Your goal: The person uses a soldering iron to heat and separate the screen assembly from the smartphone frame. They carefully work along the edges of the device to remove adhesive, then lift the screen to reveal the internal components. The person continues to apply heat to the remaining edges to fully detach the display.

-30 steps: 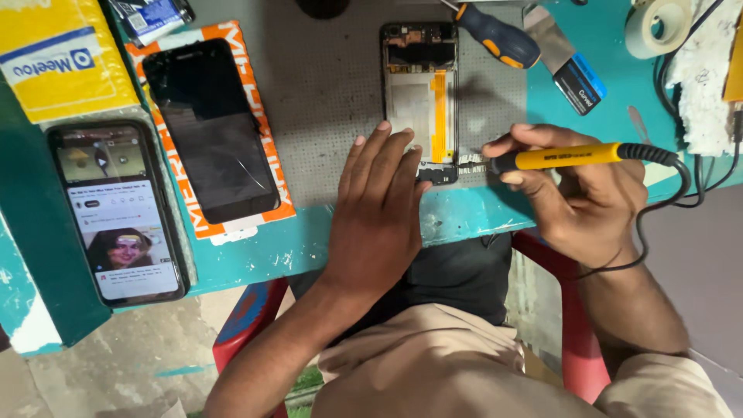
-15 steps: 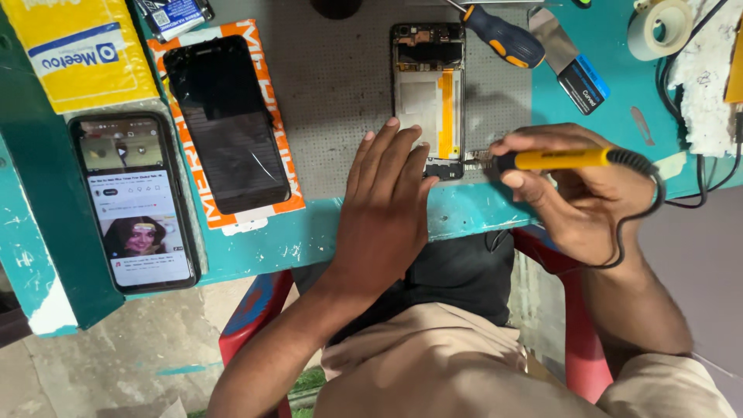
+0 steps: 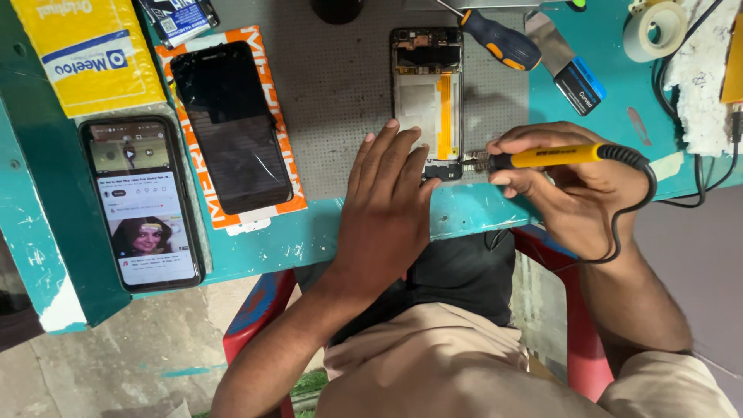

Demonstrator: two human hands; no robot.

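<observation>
An opened phone (image 3: 427, 85) with its back off lies on a grey mat (image 3: 340, 93), showing a yellow strip inside. My left hand (image 3: 385, 209) rests flat beside it, fingertips on its lower left edge. My right hand (image 3: 569, 182) grips a yellow-handled soldering iron (image 3: 553, 156) with a black cord. The iron's tip sits at the phone's bottom right corner.
A black phone screen (image 3: 231, 128) lies on an orange card (image 3: 267, 58). A lit phone (image 3: 145, 203) plays a video at the left. A yellow box (image 3: 85, 50), a screwdriver (image 3: 499, 39), a flat scraper (image 3: 569, 62) and a tape roll (image 3: 652, 31) lie on the teal bench (image 3: 480, 213).
The view has shifted slightly to the left over the bench. Both hands stay at the opened phone, the iron's tip still at its bottom corner.
</observation>
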